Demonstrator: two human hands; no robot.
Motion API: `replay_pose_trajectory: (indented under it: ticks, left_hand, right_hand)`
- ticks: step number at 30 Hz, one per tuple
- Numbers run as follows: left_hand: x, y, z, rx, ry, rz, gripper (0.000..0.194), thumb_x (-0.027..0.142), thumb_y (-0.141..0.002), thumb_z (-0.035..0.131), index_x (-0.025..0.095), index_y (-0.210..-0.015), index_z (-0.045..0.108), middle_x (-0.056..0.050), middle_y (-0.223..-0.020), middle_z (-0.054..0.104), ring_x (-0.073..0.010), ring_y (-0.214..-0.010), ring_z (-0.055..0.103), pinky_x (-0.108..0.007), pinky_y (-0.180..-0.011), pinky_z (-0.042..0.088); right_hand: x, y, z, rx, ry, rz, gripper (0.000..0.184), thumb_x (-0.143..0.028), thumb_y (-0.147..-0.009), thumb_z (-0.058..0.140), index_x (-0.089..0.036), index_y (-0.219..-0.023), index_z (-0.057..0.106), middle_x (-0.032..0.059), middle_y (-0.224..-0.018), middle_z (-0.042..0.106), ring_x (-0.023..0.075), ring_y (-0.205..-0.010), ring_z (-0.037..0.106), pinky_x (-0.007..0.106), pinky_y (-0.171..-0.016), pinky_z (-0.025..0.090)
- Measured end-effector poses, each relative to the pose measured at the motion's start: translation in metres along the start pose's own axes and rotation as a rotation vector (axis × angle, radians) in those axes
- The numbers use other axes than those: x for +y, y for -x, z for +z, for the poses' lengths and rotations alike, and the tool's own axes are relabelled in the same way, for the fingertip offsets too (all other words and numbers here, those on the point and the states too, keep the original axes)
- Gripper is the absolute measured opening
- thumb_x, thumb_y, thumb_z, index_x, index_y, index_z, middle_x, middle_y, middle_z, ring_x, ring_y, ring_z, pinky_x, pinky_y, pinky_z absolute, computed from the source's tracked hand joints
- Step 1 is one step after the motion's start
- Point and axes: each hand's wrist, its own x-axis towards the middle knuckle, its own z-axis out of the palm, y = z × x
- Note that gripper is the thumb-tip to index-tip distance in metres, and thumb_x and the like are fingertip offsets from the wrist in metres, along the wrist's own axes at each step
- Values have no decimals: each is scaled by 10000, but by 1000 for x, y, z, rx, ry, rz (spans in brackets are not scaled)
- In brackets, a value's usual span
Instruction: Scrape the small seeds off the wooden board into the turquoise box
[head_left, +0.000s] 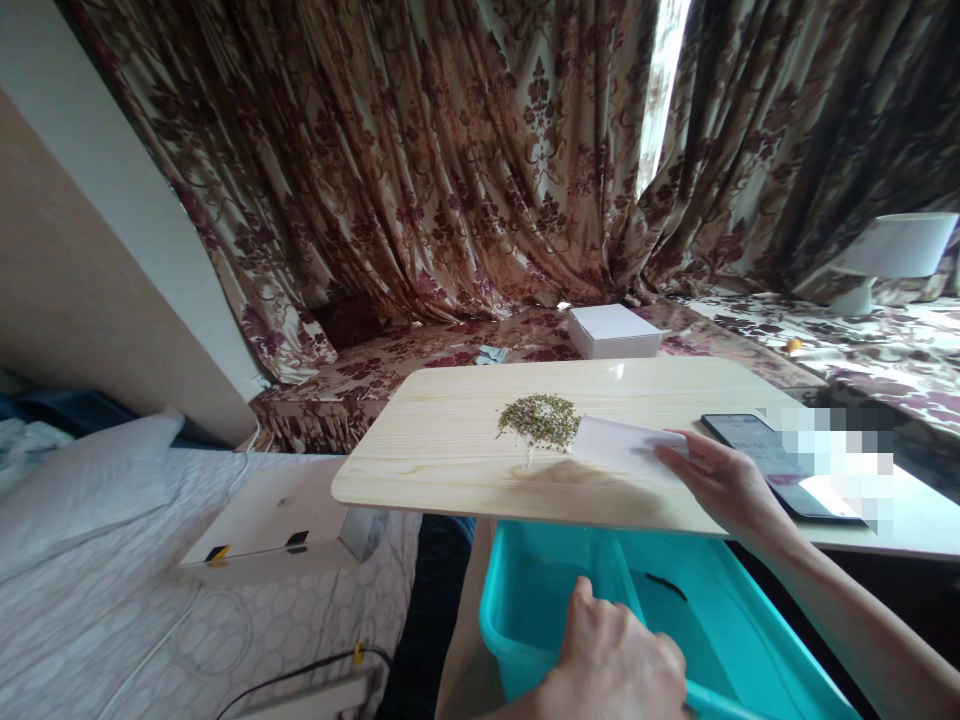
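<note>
A small heap of greenish-grey grains (540,417) lies in the middle of a pale wooden board (450,450). My right hand (724,485) holds a white card (622,442) flat on the board, its edge touching the heap's right side. Below the board's front edge, my left hand (611,665) is closed over the near rim of a turquoise plastic tub (675,610). The tub sits under the board.
A dark phone (780,465) lies right of my right hand on the board's far end. A white box (613,331) sits behind the board, a white lamp (892,255) at far right. Heavy floral curtains (450,150) hang behind. A bed with a white pillow (82,480) is at left.
</note>
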Motion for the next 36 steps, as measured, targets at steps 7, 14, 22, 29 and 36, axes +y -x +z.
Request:
replay_pose_trajectory:
  ticks: [7, 14, 22, 29, 36]
  left_hand:
    - [-3, 5, -4, -6, 18, 10, 227, 286, -783, 611, 142, -953, 653, -111, -844, 662, -263, -849, 574, -433, -923, 269]
    - [-5, 5, -5, 0, 14, -10, 210, 284, -775, 621, 151, -933, 662, -101, -809, 666, -257, -812, 585, -425, -903, 300]
    - [-9, 3, 2, 49, -37, 2, 226, 344, -767, 630, 164, -897, 670, -92, -759, 672, -253, -737, 594, -436, -872, 327]
    - [-19, 6, 9, 125, 23, 26, 208, 371, -802, 588, 182, -860, 656, -66, -722, 642, -230, -726, 561, -422, -869, 303]
    - [-18, 9, 5, 100, 21, 4, 207, 362, -800, 599, 181, -880, 658, -75, -752, 645, -241, -764, 563, -431, -877, 299]
  right_hand:
    - [4, 0, 13, -80, -39, -11, 385, -542, -668, 625, -197, -825, 687, 68, -783, 734, 260, -744, 680, 362, -659, 557]
    - [-4, 11, 24, -282, -44, -43, 323, -472, -738, 600, -198, -895, 672, 45, -814, 720, 220, -750, 655, 297, -628, 541]
    - [-11, -4, 43, -221, -106, -47, 325, -462, -731, 605, -196, -908, 663, 55, -860, 729, 237, -800, 667, 334, -705, 536]
    - [-11, -14, 55, -199, -118, -48, 343, -479, -717, 602, -194, -892, 678, 62, -849, 734, 242, -804, 675, 363, -731, 536]
    - [-4, -14, 59, -231, -131, -26, 296, -427, -747, 588, -185, -901, 661, 70, -878, 731, 241, -821, 670, 358, -743, 525]
